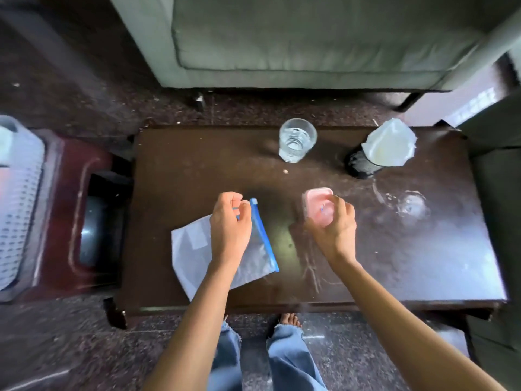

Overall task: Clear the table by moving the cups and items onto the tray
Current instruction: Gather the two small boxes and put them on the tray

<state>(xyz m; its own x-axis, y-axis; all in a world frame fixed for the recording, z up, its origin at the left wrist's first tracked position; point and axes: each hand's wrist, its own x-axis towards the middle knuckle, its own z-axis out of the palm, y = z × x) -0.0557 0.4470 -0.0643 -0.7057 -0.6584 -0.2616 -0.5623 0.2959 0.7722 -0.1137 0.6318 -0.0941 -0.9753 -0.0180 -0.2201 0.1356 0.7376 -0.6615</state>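
- left hand [229,221]: fingers curled, pinching the blue-zip end of the zip bag [194,249]; bag lies flat on the counter [183,170] by the near edge, partly under the wrist
- right hand [335,221]: fingers clamped round the pink container [315,200] mid-counter — near half hidden by the hand
- glass cup [297,139] upright at far edge
- black mesh cup [362,165] far right, white liner [390,142] over its mouth, contents not visible
- clear glass [411,206] right of the container — blurred, hard to read
- tray [22,193] well left on a dark red stand [70,193], cut off by the frame edge
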